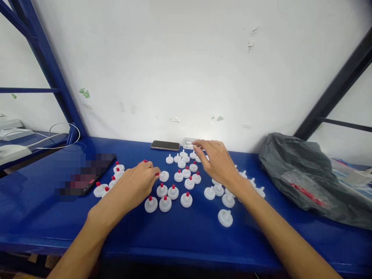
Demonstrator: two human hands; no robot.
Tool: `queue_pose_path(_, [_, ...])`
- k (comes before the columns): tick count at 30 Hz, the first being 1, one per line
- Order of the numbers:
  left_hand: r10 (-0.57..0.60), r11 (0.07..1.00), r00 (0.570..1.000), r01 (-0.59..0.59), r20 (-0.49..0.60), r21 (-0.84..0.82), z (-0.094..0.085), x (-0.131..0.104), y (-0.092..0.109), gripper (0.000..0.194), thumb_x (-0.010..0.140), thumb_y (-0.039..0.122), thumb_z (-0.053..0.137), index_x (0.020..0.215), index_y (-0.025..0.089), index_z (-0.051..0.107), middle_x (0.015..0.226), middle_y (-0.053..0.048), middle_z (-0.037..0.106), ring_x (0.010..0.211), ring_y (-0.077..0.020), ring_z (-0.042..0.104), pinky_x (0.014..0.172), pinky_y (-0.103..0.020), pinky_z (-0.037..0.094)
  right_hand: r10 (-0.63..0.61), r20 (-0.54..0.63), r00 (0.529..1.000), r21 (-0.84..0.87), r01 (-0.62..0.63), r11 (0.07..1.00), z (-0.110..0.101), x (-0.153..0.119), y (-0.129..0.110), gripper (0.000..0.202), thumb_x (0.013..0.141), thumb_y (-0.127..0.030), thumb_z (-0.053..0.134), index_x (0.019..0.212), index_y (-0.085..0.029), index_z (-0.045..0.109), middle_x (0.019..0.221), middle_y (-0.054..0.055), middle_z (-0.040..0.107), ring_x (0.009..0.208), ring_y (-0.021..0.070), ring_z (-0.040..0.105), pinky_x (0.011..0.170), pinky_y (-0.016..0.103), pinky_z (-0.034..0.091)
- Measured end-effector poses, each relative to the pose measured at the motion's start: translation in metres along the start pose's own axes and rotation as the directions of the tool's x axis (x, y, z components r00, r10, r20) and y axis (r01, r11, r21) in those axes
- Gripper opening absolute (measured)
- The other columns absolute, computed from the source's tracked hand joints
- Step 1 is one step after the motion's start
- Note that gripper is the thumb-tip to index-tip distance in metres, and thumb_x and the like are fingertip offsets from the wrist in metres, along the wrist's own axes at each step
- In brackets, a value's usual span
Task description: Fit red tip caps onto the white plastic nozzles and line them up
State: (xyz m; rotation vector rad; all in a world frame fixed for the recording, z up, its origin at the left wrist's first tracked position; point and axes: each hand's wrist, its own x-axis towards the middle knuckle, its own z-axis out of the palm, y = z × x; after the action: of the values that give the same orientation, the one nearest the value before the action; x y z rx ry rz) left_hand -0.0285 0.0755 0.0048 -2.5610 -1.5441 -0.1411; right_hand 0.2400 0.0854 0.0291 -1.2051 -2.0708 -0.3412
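Blue counter point(130, 232): white round pieces, part red-tipped, part plain. Step looks like fitting red tips, roughly mid-batch.
Dark bag point(286, 176) at right end. Left hand point(135, 180) closed in a pinch; right hand point(216, 161) curled over the back, thumb and fingertips near each other, can't tell if gripping anything. Phone point(165, 145) by the wall, clear packet point(187, 143) just beside it, behind right fingertips. Plain pieces point(225, 218) back centre and right; red-tipped pieces point(165, 204) centre and left. Held piece point(164, 176) tilted at left fingertips, its red tip point(157, 174) against them; can't tell if fully seated. Next move probably calls for pressing that tip home, then a fresh tip and plain piece.
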Motion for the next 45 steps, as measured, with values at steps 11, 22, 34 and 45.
queue_pose_path(11, [0.049, 0.998, 0.999, -0.049, 0.018, 0.03, -0.002, -0.001, 0.004, 0.03, 0.107, 0.025, 0.039, 0.118, 0.023, 0.066, 0.108, -0.009, 0.069, 0.1, -0.0277, 0.067, 0.067, -0.035, 0.046, 0.299, 0.233, 0.926, -0.297, -0.225, 0.928, 0.003, 0.0, 0.036, 0.03, 0.1, -0.023, 0.051, 0.12, -0.014, 0.071, 0.112, 0.014, 0.078, 0.108, 0.0318, 0.069, 0.092, 0.042, 0.048])
queue_pose_path(22, [-0.014, 1.0, 0.999, 0.014, -0.037, -0.011, -0.005, -0.001, -0.001, 0.038, 0.105, 0.021, 0.033, 0.119, 0.022, 0.069, 0.108, -0.011, 0.073, 0.104, -0.0299, 0.066, 0.069, -0.036, 0.047, 0.32, 0.312, 0.894, -0.207, -0.265, 0.942, 0.025, -0.01, 0.066, 0.014, 0.092, -0.019, 0.064, 0.1, -0.022, 0.076, 0.093, 0.004, 0.081, 0.09, 0.0238, 0.075, 0.082, 0.037, 0.053])
queue_pose_path(34, [-0.132, 0.984, 0.989, 0.138, 0.063, -0.111, -0.029, -0.017, -0.012, 0.026, 0.095, 0.028, 0.052, 0.086, 0.026, 0.076, 0.093, -0.008, 0.076, 0.091, -0.0276, 0.07, 0.073, -0.034, 0.049, 0.392, 0.115, 0.913, -0.019, -0.393, 0.919, 0.015, -0.007, 0.061, 0.009, 0.1, -0.021, 0.049, 0.107, -0.021, 0.054, 0.091, 0.009, 0.075, 0.079, 0.0248, 0.071, 0.066, 0.032, 0.046])
queue_pose_path(45, [-0.123, 0.986, 0.986, 0.134, 0.115, -0.094, -0.011, -0.01, -0.017, 0.024, 0.093, 0.025, 0.054, 0.079, 0.022, 0.074, 0.085, -0.011, 0.074, 0.083, -0.0275, 0.07, 0.07, -0.034, 0.047, 0.31, 0.071, 0.948, 0.042, -0.314, 0.949, 0.015, -0.006, 0.037, 0.009, 0.098, -0.026, 0.047, 0.102, -0.022, 0.054, 0.088, 0.007, 0.07, 0.082, 0.0272, 0.065, 0.069, 0.035, 0.044])
